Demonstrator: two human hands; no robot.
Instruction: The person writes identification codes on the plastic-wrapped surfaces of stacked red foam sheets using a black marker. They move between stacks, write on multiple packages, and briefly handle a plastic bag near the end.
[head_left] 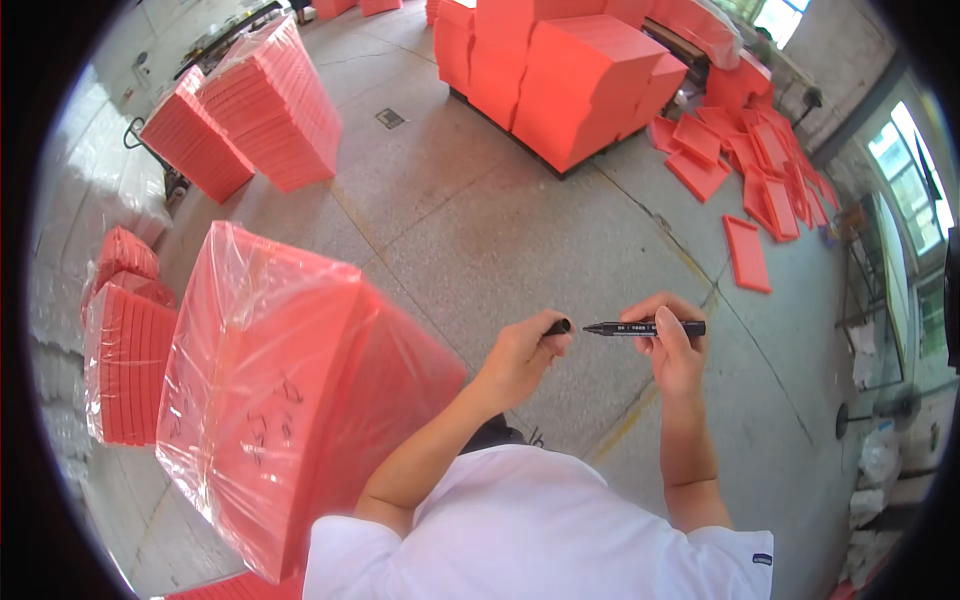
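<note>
Between the thumb and fingers of my right hand (675,345) is a black marker pen (640,328), its bare tip pointing left. My left hand (525,350) is closed on the black marker cap (558,327), which is apart from the pen by a small gap. Both hands are held up in front of my body, above the grey floor. Left of my left arm stands a large bundle of red foam sheets (270,400) wrapped in clear plastic film, with dark handwriting on its side.
Tall stacks of red foam sheets (270,110) stand at the far left, and a wrapped stack (130,365) is nearer. Big red blocks (570,80) rest on a dark pallet at the back. Loose red trays (770,170) lie scattered across the concrete floor (480,230) at right.
</note>
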